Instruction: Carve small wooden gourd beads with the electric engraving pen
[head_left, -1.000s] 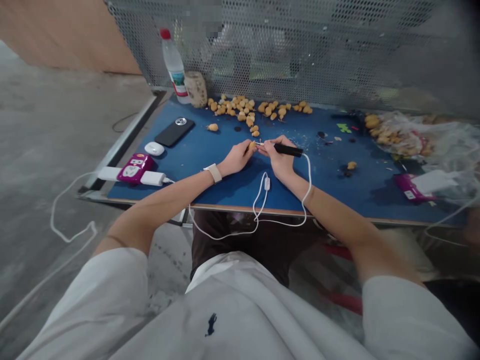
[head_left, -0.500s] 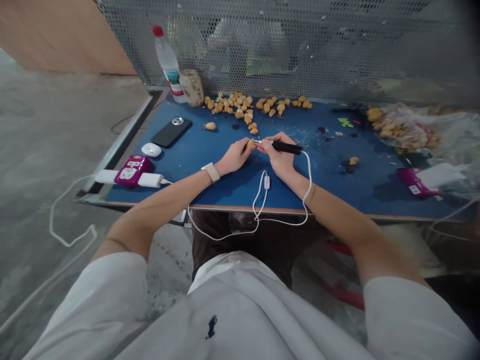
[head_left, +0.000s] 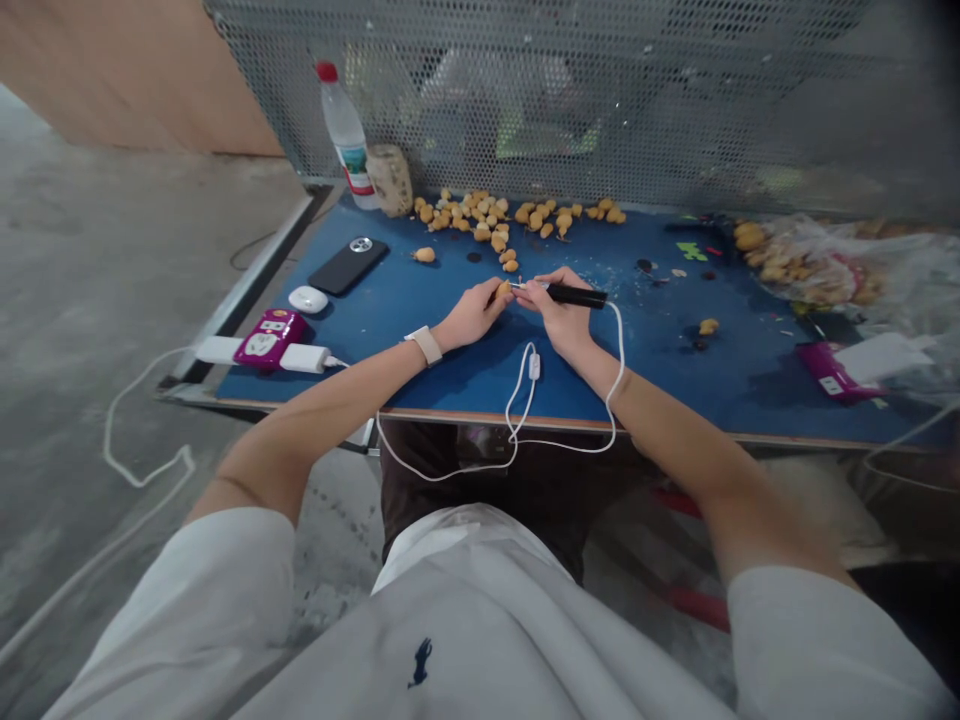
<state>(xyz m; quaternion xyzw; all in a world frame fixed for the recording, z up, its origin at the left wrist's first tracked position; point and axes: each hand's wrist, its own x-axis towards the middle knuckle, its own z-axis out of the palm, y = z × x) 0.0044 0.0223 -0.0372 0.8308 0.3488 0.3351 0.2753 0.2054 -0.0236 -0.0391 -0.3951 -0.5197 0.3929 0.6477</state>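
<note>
My left hand [head_left: 471,314] is closed, its fingertips pinching a small yellow-brown gourd [head_left: 503,289] just above the table. In my right hand [head_left: 564,322] is a black-handled electric pen [head_left: 577,295] like a soldering iron, gripped like a pencil. Its thin metal tip points left and meets the gourd; whether it goes in is too small to tell. A white cord [head_left: 619,345] runs from the handle's end, over the table edge and back to an inline switch [head_left: 534,367]. Beyond my hands lies a loose pile of similar small gourds [head_left: 480,212].
On the blue table [head_left: 360,360], a phone [head_left: 349,268], white earbud case [head_left: 308,299] and purple power socket [head_left: 268,338] lie left. A bottle [head_left: 346,140] and jar [head_left: 390,180] stand behind, by a perforated metal panel [head_left: 465,90]. A plastic bag of gourds [head_left: 817,265] sits right.
The view has shifted slightly. Both hands keep nearly the same pose, with the pen's tip still at the gourd.
</note>
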